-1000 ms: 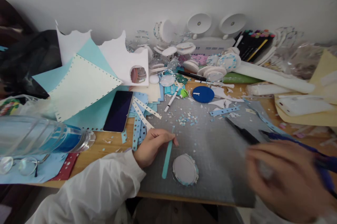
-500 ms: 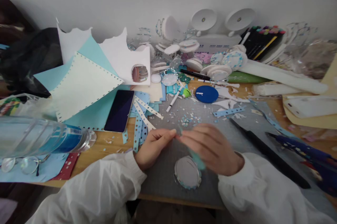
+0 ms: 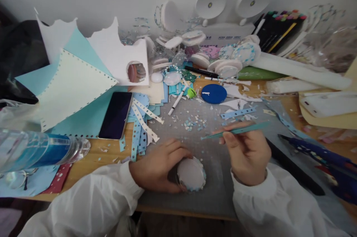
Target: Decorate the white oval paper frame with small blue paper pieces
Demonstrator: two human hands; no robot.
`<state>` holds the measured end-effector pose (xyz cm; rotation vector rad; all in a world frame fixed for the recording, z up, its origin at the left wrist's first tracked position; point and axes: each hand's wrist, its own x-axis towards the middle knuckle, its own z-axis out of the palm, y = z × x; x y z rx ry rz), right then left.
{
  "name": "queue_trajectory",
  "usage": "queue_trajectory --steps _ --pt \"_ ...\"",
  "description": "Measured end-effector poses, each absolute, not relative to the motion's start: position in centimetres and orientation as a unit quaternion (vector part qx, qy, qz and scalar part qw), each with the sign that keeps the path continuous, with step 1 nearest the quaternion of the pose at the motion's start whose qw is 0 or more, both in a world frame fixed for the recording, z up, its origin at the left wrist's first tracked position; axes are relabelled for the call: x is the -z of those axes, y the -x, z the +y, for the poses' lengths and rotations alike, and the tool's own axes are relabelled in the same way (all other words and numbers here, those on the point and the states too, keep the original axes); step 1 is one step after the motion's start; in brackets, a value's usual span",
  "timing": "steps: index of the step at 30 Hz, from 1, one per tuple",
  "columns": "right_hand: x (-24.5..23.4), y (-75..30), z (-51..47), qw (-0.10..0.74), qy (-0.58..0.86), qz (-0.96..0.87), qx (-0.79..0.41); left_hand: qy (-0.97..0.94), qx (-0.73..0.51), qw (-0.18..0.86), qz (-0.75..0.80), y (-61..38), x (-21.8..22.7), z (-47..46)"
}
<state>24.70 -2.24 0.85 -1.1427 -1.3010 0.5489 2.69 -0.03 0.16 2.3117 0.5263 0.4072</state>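
Since the earlier frames, the teal tweezers (image 3: 245, 128) have been carried away from the left hand (image 3: 163, 164), and the white disc (image 3: 191, 174), previously untouched, is now steadied by it, its left rim being held between half-spread thumb and fingers. The tweezers are pinched in the right hand (image 3: 247, 155), their tip turned leftward, near the paper bits (image 3: 193, 122) scattered beyond both hands; whether anything is gripped by the tip cannot be told
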Motion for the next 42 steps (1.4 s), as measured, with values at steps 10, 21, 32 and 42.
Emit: queue_trajectory --steps 10,21,32,42 --pt "-1.3 -24.3 -2.5 0.659 0.478 -0.479 -0.329 -0.725 -0.314 0.566 0.234 -2.4 -0.1 -0.6" --pt "-1.6 -23.7 -1.3 0.625 0.43 -0.238 -0.606 -0.232 -0.329 0.884 0.237 -3.0 -0.3 -0.2" --pt "-0.5 -23.0 -1.6 0.537 0.375 -0.249 -0.714 -0.355 -0.34 0.828 0.269 -3.3 0.5 -0.3" --pt "-0.7 -23.8 -1.4 0.586 0.411 -0.332 -0.615 -0.513 -0.371 0.73 0.257 -3.1 0.3 -0.2"
